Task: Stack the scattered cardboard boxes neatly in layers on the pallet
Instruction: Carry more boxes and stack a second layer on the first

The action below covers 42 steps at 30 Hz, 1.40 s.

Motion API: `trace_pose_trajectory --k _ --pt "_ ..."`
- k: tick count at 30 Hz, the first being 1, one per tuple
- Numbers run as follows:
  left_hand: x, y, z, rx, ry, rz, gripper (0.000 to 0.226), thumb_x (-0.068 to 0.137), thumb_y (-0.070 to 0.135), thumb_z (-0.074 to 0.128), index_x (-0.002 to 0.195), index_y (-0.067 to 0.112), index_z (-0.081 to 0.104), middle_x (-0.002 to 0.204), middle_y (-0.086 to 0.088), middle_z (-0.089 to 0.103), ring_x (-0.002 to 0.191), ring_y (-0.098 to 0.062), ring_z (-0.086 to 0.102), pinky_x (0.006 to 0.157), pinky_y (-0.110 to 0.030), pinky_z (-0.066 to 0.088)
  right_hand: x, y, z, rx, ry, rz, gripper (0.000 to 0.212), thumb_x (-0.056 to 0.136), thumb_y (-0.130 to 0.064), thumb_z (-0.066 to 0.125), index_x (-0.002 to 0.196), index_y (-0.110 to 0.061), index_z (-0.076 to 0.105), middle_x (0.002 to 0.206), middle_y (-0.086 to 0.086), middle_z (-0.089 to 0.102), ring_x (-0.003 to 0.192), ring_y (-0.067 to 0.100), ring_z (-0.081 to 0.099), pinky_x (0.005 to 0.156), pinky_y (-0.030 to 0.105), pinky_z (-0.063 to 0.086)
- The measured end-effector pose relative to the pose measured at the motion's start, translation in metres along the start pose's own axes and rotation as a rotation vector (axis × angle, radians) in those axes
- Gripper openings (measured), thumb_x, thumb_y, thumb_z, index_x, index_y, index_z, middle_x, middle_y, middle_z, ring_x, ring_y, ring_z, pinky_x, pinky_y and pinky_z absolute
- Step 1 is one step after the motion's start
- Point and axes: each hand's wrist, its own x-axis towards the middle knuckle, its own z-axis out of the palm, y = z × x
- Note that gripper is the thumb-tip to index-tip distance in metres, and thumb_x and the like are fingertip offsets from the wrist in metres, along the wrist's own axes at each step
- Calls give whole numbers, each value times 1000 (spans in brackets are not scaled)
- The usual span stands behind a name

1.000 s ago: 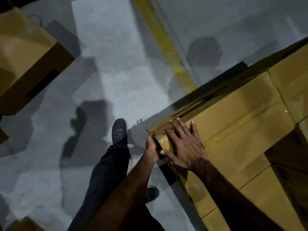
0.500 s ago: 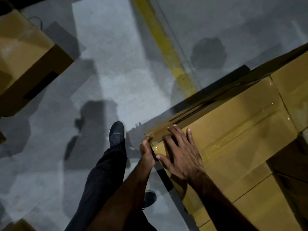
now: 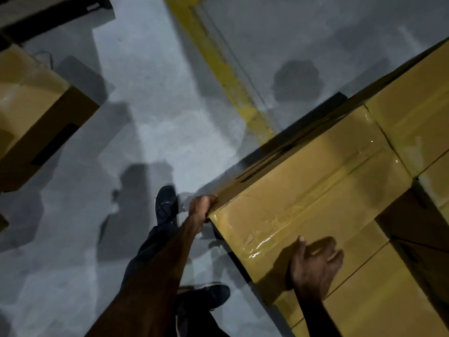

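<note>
1. The taped cardboard box (image 3: 303,198) lies on top of other boxes (image 3: 379,300) at the right, and its near corner sticks out over the grey floor (image 3: 150,122).
2. The left hand (image 3: 200,206) grips the far-left corner of this box, with fingers curled over the edge.
3. The right hand (image 3: 313,266) holds the near edge; its fingers are bent against the side, and the thumb lies on the top.
4. Another box (image 3: 34,113) stands on the floor at the left, well apart.
5. A yellow line (image 3: 226,76) crosses the floor.
</note>
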Motion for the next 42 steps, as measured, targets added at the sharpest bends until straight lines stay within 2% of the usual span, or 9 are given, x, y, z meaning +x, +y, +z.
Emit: trace_pose_trajectory --k 2,6,10,14,17,25,30,36,42 --pt "2 3 0 55 -23 -13 17 86 29 75 87 13 79 81 -9 76 72 -26 70 59 -33 51 -5 1 1 159 -69 214 95 95 -71 51 165 -30 1 173 17 5 152 54 21 119 68 27" --pt "5 6 1 44 -136 -66 56 56 48 79 97 9 80 93 -15 78 74 -30 70 68 -41 53 -9 -8 3 323 -139 248 101 99 -59 58 165 -32 -15 172 20 12 150 54 27 120 64 30" --pt "-5 10 1 50 -310 -135 40 80 48 68 99 13 73 87 -15 66 66 -25 61 65 -34 47 -6 -9 6 325 -176 270 114 91 -70 61 161 -39 -23 172 20 7 149 56 26 117 70 32" --pt "-5 11 1 16 -359 -154 43 85 49 69 109 14 74 103 -15 66 77 -26 64 73 -35 48 -6 -10 3 323 -209 266 119 86 -72 66 158 -44 -25 172 19 4 149 58 26 112 75 35" --pt "-10 13 5 -17 -378 -153 31 98 39 62 100 11 77 97 -15 70 75 -25 65 73 -35 50 -7 -11 0 318 -206 263 117 89 -67 67 160 -39 -23 172 21 4 147 59 28 115 70 34" --pt "-7 17 6 -20 -411 -149 46 78 46 72 108 10 77 105 -17 71 80 -28 67 83 -41 52 -10 -17 0 263 -183 255 115 91 -68 64 161 -37 -21 171 22 5 145 60 30 115 69 34" --pt "-5 19 3 -31 -414 -149 50 90 43 69 120 4 76 107 -17 72 90 -31 66 91 -45 50 -13 -21 -2 257 -194 240 114 91 -68 64 162 -36 -19 170 23 8 143 60 33 113 69 37" --pt "-5 27 0 -1 -423 -138 44 99 40 61 121 5 75 104 -16 71 81 -26 67 90 -43 50 -14 -23 2 251 -192 221 116 90 -69 64 161 -35 -21 168 25 10 141 60 35 112 70 39" --pt "-9 31 -3 43 -398 -109 41 105 38 57 119 3 74 95 -14 73 74 -23 69 71 -36 56 -13 -22 10 262 -196 242 118 89 -68 66 160 -37 -23 169 23 8 142 59 34 112 71 38"
